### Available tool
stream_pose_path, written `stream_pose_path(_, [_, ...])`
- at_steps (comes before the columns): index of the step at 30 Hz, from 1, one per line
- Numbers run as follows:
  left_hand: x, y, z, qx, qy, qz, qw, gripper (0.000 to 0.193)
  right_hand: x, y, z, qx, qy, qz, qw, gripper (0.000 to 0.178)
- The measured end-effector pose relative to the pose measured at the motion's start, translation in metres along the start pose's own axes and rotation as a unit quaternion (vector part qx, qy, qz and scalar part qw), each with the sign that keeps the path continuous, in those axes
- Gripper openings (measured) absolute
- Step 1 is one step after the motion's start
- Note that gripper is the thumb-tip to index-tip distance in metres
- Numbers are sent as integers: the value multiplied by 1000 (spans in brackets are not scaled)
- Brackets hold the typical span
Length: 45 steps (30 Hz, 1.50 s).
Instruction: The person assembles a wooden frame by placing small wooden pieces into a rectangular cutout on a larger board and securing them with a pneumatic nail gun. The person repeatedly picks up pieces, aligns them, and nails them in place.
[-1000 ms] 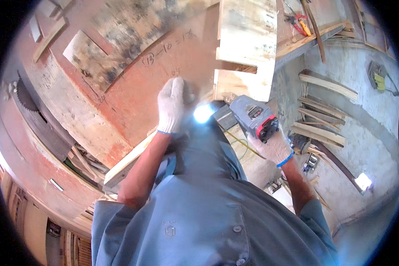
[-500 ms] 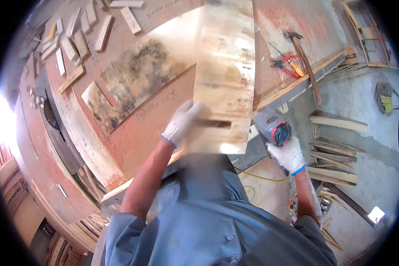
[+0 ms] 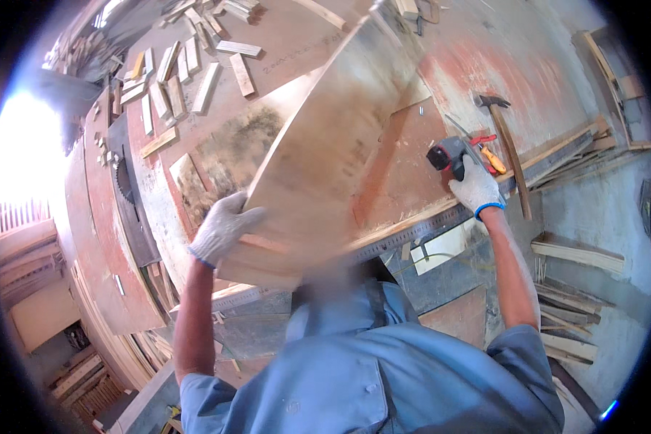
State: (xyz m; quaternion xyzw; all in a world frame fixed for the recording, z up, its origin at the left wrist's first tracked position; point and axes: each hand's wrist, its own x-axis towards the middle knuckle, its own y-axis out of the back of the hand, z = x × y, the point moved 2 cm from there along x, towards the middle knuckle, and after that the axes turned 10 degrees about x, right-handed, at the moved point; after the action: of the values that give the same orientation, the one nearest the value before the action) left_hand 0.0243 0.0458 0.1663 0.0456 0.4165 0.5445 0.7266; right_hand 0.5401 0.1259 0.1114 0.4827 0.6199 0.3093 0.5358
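Observation:
My left hand (image 3: 224,228), in a white knitted glove, grips the left edge of a pale, brown-stained wooden board (image 3: 325,145). The board is tilted over the worktable and partly blurred. Under it lies a second board (image 3: 249,134) with dark mould-like stains. My right hand (image 3: 477,186), gloved too, is closed around a grey and black nail gun (image 3: 448,155) over the table's right part. Beside that hand lie orange-and-red-handled pliers (image 3: 493,160) and a hammer (image 3: 510,137) with a long wooden handle. The hammer's handle reaches past the table edge.
Many short wood strips (image 3: 184,61) are scattered at the far left of the reddish table (image 3: 405,184). A toothed circular blade (image 3: 123,181) stands up at the left. A metal-faced rail (image 3: 412,230) runs along the near edge. Stacked lumber (image 3: 575,253) is on the floor at right.
The upper board has swung from lying nearly straight ahead to a slanted, tipped position. My left hand has moved left with it. My right hand has brought the nail gun up over the tabletop.

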Motion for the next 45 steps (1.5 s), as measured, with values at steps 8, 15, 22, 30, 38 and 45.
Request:
stream_pose_path(8, [-50,78,-73,110,38,-15,993,33,9,6,-58,76,46,-1,996,43])
stream_pose_path(15, [21,117,-172,91,-35,265,959,47,92,-9,-98,129,130,49,982,46])
stream_pose_path(22, [-38,33,-260,67,209,376,900,57,168,-4,-111,92,108,115,983,52])
stream_pose_path(30, [-26,9,-246,-47,286,388,875,63,253,-11,-143,117,27,72,990,58])
stream_pose_path(38, [-14,17,-214,-204,202,532,797,56,242,-19,-128,205,21,135,969,44])
stream_pose_path(45, [44,98,-193,-174,162,480,845,60,213,14,-88,201,-21,99,974,48])
